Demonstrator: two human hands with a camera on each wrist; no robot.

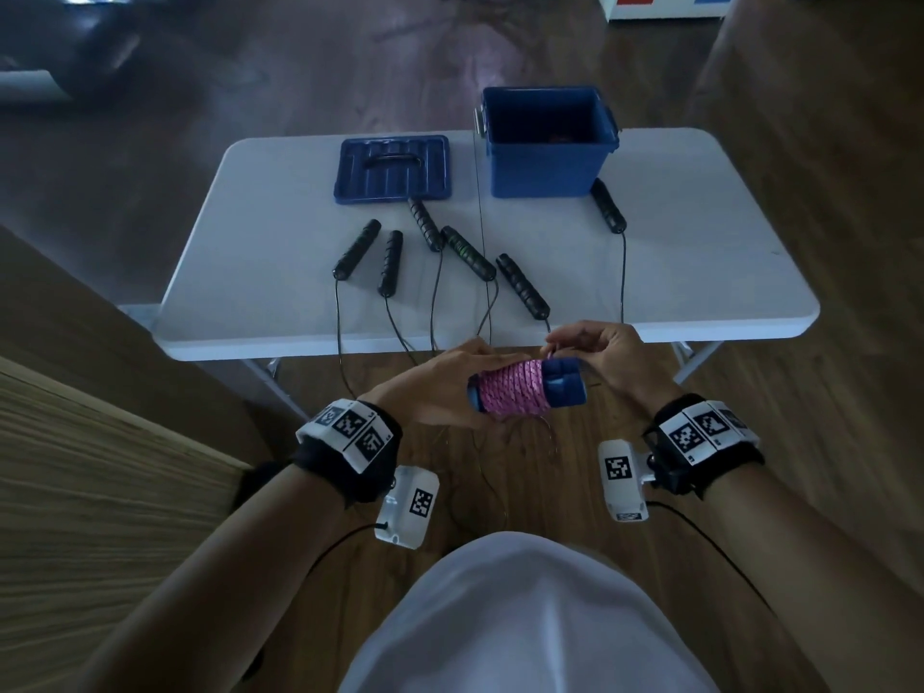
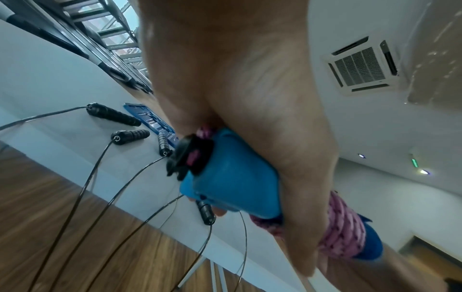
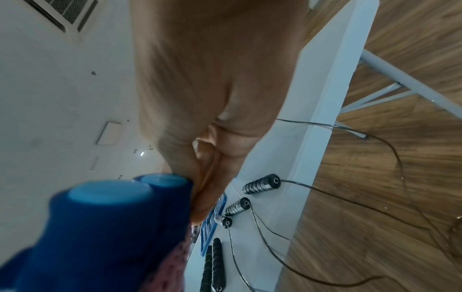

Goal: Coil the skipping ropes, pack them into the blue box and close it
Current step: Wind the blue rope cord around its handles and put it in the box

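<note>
On the left, the left hand point(image 1: 430, 387) clasped the pink rope bundle point(image 1: 510, 391), fingers laid along the windings over its paired blue handles point(image 1: 562, 382), held in the air just short of the table point(image 1: 225, 292). The risk, as I judged it: a slackened grasp could let the coils spring loose. To the right, the right hand point(image 1: 607, 360) pinched the rope's end at the bundle's top. Far right, the blue box point(image 1: 547, 142) stood open, well beyond.

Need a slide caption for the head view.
Both hands wind pink rope round blue handles; blue box open.
</note>
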